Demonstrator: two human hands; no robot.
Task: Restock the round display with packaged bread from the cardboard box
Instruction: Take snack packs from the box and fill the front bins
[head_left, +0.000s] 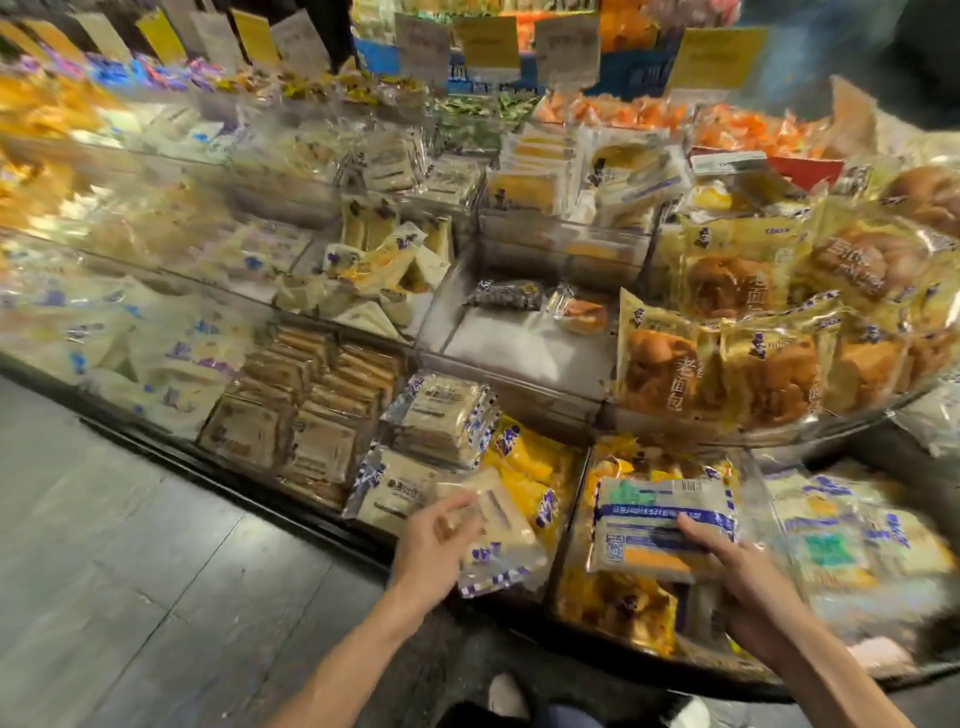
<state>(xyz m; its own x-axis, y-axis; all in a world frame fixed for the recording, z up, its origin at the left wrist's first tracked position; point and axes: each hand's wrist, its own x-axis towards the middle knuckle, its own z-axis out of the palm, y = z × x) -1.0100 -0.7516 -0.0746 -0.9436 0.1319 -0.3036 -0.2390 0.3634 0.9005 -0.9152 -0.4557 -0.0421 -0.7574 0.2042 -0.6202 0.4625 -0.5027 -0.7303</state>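
Two hands reach over the lowest tier of the round display (291, 512), each grasping one bread packet, two in all. The left hand (434, 543) has its fingers (457, 506) curled round a pale packet (506, 535), blurred, its long axis running roughly away from the person. The right hand (737, 577) pinches the right end of a blue-banded packet (654, 525), label up, long axis left to right, above yellow packets (613, 597). Beyond both sets of fingers, a clear bin (519, 358) holds two small packets (506, 295).
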